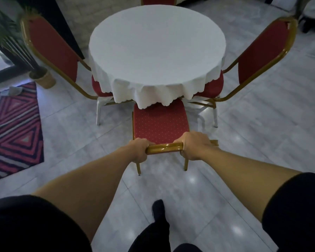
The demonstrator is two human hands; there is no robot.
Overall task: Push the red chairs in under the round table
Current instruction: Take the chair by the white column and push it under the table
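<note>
A round table [156, 46] under a white cloth stands in the middle of the head view. The near red chair [160, 122] faces it, its seat front just under the hanging cloth. Both hands grip the gold top rail of its back: my left hand [139, 150] at the left end, my right hand [195, 145] at the right end. A left red chair [53, 46] and a right red chair [262, 51] have their seats partly under the cloth. A fourth red chair [158, 0] shows at the far side.
A striped red rug [16, 128] lies on the tiled floor at left, beyond it a potted plant in a basket [44, 79]. My dark shoe [157, 209] is on the floor behind the near chair. Dark furniture stands at the far right.
</note>
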